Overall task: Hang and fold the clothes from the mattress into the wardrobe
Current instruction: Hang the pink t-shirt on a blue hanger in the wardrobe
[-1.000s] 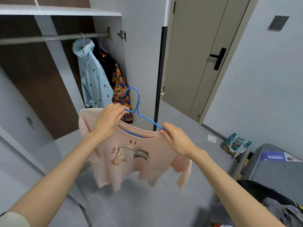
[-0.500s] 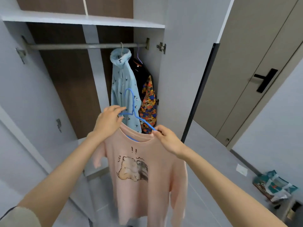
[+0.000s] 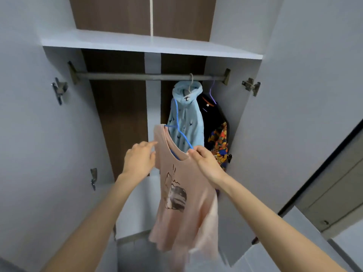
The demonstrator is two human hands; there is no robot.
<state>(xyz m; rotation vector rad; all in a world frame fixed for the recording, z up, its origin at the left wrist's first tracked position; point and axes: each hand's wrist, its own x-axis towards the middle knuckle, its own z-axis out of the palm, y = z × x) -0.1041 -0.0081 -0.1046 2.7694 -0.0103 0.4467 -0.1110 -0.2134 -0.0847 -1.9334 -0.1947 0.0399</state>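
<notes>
Limp pink shirt [image 3: 182, 193] on a thin blue wire hanger [image 3: 177, 122], at 6 o'clock below the metal rail [image 3: 137, 76]; right hand [image 3: 206, 163] has its grip pinched on collar and hanger, left hand [image 3: 138, 160] is released, slack fingers touching the shoulder

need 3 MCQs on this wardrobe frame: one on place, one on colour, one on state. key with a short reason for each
1. Where on the rail does the light blue hoodie hang?
A) at the left end
B) dead centre
C) toward the right end

2. What colour is the hanger inside the pink T-shirt?
A) blue
B) red
C) green

3. What state is that hanger's hook in?
A) hooked on the rail
B) free, below the rail
C) lying on the shelf

Key:
1 C: the hoodie's hook sits right of the rail's middle, and the left stretch is bare.
2 A: blue wire shows at the neckline and above it.
3 B: the right hand grips the T-shirt's shoulder, and the hook is short of the rail.
</notes>
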